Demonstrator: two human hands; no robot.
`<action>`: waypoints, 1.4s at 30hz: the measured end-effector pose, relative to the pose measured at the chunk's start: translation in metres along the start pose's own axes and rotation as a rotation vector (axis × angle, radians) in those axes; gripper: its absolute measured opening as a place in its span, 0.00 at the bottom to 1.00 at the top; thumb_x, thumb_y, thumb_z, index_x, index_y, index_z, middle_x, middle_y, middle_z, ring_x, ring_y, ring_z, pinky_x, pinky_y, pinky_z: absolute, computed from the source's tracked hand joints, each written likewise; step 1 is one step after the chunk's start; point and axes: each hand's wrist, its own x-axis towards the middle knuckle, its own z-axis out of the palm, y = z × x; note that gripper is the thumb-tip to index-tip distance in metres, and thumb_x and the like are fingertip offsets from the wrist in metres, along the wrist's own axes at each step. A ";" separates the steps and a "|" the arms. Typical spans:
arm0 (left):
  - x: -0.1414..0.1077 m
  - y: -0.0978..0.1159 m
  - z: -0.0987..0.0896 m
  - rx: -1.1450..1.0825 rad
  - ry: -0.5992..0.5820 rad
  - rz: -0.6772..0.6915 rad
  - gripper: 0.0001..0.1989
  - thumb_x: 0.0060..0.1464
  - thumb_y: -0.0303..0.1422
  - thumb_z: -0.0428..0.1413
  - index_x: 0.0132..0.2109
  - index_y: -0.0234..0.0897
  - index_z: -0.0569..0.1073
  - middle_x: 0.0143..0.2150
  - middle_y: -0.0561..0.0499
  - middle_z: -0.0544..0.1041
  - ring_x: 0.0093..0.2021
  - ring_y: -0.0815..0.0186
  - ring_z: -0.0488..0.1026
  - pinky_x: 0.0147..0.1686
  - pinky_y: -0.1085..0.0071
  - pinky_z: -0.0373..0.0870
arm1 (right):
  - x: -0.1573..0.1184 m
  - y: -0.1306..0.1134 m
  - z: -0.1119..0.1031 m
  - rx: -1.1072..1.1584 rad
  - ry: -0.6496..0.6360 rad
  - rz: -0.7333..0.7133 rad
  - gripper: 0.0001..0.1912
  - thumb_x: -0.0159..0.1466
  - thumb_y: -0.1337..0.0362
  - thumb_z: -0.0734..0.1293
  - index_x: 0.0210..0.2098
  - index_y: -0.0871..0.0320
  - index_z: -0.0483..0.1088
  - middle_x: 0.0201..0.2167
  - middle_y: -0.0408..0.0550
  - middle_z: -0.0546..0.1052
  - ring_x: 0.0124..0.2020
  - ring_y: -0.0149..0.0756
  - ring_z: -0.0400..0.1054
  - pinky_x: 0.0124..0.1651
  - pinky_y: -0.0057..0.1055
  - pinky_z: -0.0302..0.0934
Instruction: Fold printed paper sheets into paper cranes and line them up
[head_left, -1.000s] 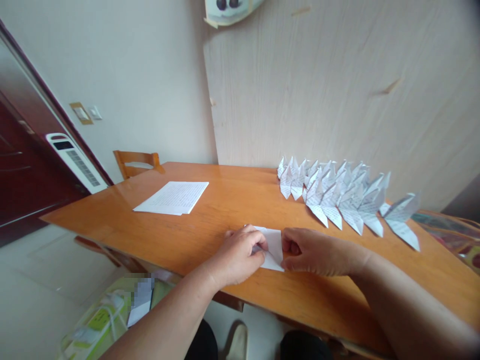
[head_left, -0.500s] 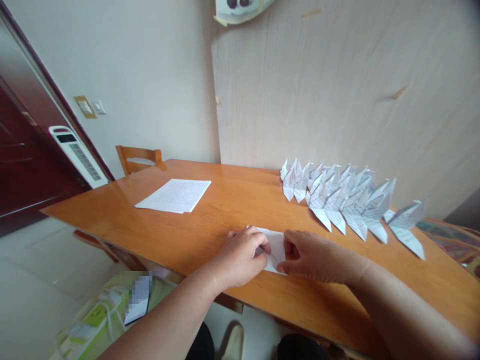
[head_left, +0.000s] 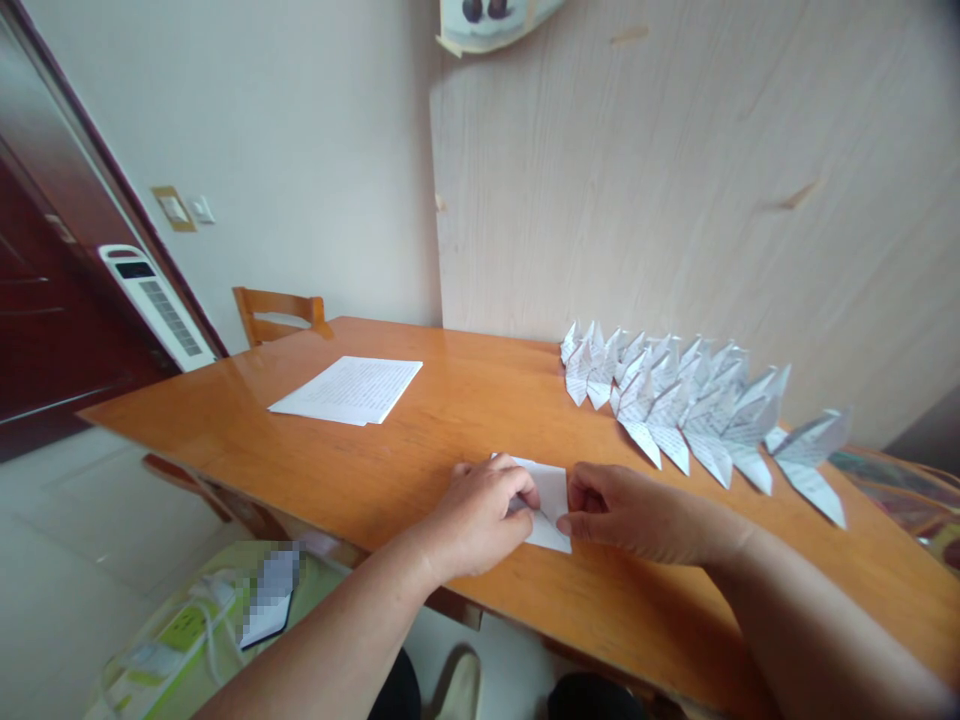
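A white sheet of paper (head_left: 551, 484), folded small, lies flat near the table's front edge between my two hands. My left hand (head_left: 489, 512) rests over its left part with bent fingers, thumb and forefinger pressed on the paper. At the right edge of the sheet, my right hand (head_left: 622, 508) has its fingers curled and its thumb tip on the paper's border. A crease line shows between the thumbs. The left part of the sheet is hidden under my left hand.
Several folded paper pieces (head_left: 705, 405) with printed text stand in rows at the right back. A stack of printed sheets (head_left: 349, 390) lies at the left of the wooden table (head_left: 465, 385). Below left is a green bag (head_left: 187, 640); a chair (head_left: 277, 310) stands behind.
My right thumb has shifted slightly up along the paper's right edge, and the right fingers have drawn a little off it. My left hand stays in place. The view has tilted slightly.
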 end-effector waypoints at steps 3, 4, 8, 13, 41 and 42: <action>0.000 0.000 0.000 -0.004 -0.007 0.004 0.05 0.55 0.29 0.54 0.38 0.43 0.73 0.45 0.55 0.75 0.49 0.61 0.72 0.48 0.61 0.58 | 0.003 -0.001 0.006 -0.083 0.052 0.034 0.16 0.57 0.50 0.71 0.32 0.55 0.67 0.29 0.43 0.74 0.29 0.33 0.64 0.28 0.28 0.52; 0.000 0.000 0.000 -0.006 -0.011 0.007 0.05 0.55 0.28 0.54 0.38 0.43 0.73 0.45 0.55 0.75 0.49 0.61 0.72 0.49 0.61 0.59 | 0.004 -0.002 0.008 -0.112 0.071 0.039 0.17 0.56 0.50 0.72 0.32 0.55 0.67 0.29 0.43 0.75 0.29 0.33 0.64 0.28 0.29 0.51; 0.000 -0.002 0.000 -0.043 -0.010 -0.005 0.07 0.54 0.28 0.54 0.40 0.43 0.72 0.46 0.54 0.75 0.48 0.61 0.72 0.50 0.61 0.61 | 0.003 -0.004 0.011 -0.161 0.098 0.047 0.18 0.56 0.49 0.72 0.31 0.54 0.66 0.29 0.43 0.75 0.29 0.33 0.64 0.28 0.29 0.49; -0.002 -0.002 0.001 -0.127 0.056 -0.089 0.15 0.50 0.29 0.59 0.46 0.41 0.68 0.49 0.50 0.73 0.47 0.61 0.71 0.48 0.63 0.65 | 0.002 -0.004 0.011 -0.145 0.077 0.046 0.17 0.57 0.49 0.71 0.32 0.55 0.67 0.30 0.43 0.75 0.29 0.33 0.64 0.27 0.30 0.49; 0.008 -0.032 -0.027 -0.377 -0.099 -0.240 0.21 0.45 0.21 0.52 0.48 0.39 0.63 0.36 0.55 0.69 0.31 0.72 0.66 0.30 0.78 0.62 | 0.002 -0.004 0.013 -0.154 0.117 0.033 0.13 0.55 0.53 0.71 0.31 0.54 0.68 0.29 0.43 0.76 0.29 0.36 0.67 0.29 0.31 0.50; 0.008 -0.033 -0.028 -0.370 -0.106 -0.241 0.21 0.46 0.21 0.52 0.48 0.40 0.63 0.35 0.56 0.70 0.31 0.72 0.66 0.30 0.78 0.61 | 0.002 -0.004 0.013 -0.154 0.117 0.033 0.13 0.55 0.52 0.71 0.31 0.54 0.68 0.29 0.43 0.76 0.29 0.36 0.67 0.29 0.31 0.50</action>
